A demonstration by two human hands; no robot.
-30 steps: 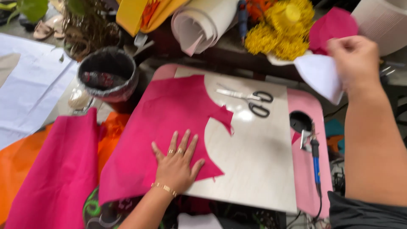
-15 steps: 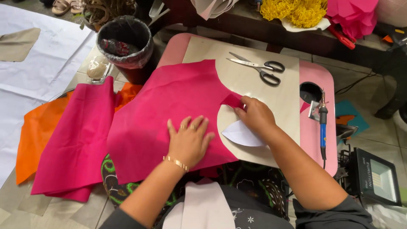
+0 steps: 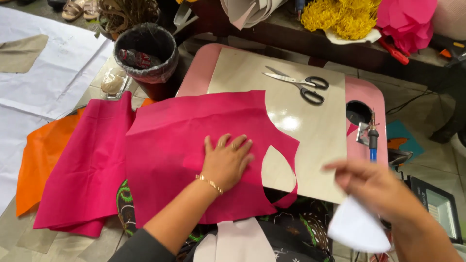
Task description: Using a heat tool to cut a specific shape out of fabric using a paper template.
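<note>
**Asker:** While you look down at this table, what are the two hands doing?

**Describer:** The left hand (image 3: 227, 160) lies flat, palm down and fingers spread, pressing on a sheet of pink fabric (image 3: 194, 140). It grips nothing. A gold bracelet (image 3: 209, 184) circles its wrist. The right hand (image 3: 376, 189) is lifted off the table at the lower right, blurred, pinching a white paper shape (image 3: 357, 228) that hangs below the fingers.

**Asker:** Where does the fabric sit?

**Describer:** It covers the left half of a beige board (image 3: 310, 126) on a pink table (image 3: 366, 94) and drapes over the near edge. Just right of the left hand, a petal-shaped hole (image 3: 277, 171) is cut in the fabric, and the board shows through it.

**Asker:** What else is around?

**Describer:** Scissors (image 3: 298, 85) with black handles lie on the board's far side, well apart from both hands. A tool with a blue handle (image 3: 373, 140) rests by a round hole (image 3: 358, 112) in the table's right side. To the left, more pink cloth (image 3: 80, 165) overlaps orange cloth (image 3: 39, 155), beside a black bin (image 3: 145, 58). Yellow flowers (image 3: 340, 17) and a pink paper flower (image 3: 407, 22) sit on a far shelf.
</note>
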